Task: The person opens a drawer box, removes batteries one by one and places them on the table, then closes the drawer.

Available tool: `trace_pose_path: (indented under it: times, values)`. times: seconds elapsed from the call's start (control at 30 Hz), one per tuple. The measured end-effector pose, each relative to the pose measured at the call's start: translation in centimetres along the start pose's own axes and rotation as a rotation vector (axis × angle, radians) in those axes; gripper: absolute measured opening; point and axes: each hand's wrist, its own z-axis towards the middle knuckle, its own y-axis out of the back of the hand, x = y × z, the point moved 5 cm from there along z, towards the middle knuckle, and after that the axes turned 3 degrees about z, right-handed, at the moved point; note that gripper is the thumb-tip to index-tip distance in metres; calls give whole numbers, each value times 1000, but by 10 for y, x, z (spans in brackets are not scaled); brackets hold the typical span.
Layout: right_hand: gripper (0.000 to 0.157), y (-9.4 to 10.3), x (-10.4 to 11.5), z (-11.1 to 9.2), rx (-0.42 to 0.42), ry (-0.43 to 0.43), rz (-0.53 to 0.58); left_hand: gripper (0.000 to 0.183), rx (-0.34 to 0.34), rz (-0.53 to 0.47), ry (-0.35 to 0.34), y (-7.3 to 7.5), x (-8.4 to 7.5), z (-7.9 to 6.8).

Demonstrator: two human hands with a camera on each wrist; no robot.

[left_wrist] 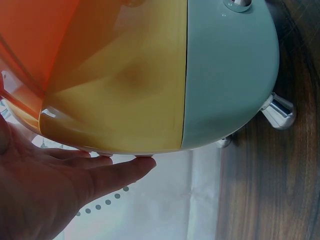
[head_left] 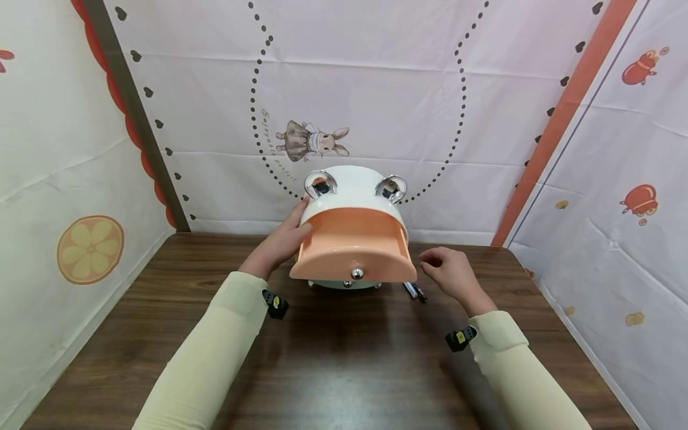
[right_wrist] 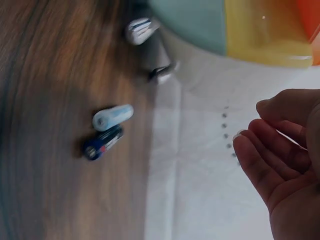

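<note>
A small frog-shaped drawer cabinet (head_left: 349, 191) with a white top and shiny round eyes stands at the back of the table. Its orange top drawer (head_left: 352, 263) is pulled out; below it, the left wrist view shows a yellow drawer (left_wrist: 125, 85) and a green one (left_wrist: 230, 75). My left hand (head_left: 282, 242) rests against the cabinet's left side, fingers extended along it. To the right of the cabinet hovers my right hand (head_left: 451, 275), fingers loosely bent and holding nothing. Two batteries, one light blue (right_wrist: 112, 117) and one dark (right_wrist: 102, 143), lie side by side on the table below it.
The brown wooden table (head_left: 344, 370) extends toward me. Printed cloth walls (head_left: 365, 89) close it in at the back and both sides. Silver feet (left_wrist: 280, 111) hold the cabinet up off the tabletop.
</note>
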Motion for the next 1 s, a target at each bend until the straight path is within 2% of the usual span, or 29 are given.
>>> trace_pose_path:
  times: [0.13, 0.3, 0.53, 0.73, 0.8, 1.0]
  values:
    - [20, 5, 11, -3, -22, 16, -2, 70, -1, 15, 5, -1, -6, -6]
    - [19, 8, 22, -5, -34, 46, -21, 70, 0, 11, 21, -3, -5, -7]
    - [18, 21, 40, -6, -102, 146, -39, 70, -5, 8, 17, -1, -8, -7]
    - [18, 30, 50, -9, -137, 189, -30, 69, -9, 19, 16, -1, -9, -7]
    - [18, 32, 54, -10, -146, 198, -23, 69, -7, 12, 13, -1, -6, -5]
    - [19, 37, 63, -10, -162, 213, -9, 68, -28, 15, -4, -2, 18, 11]
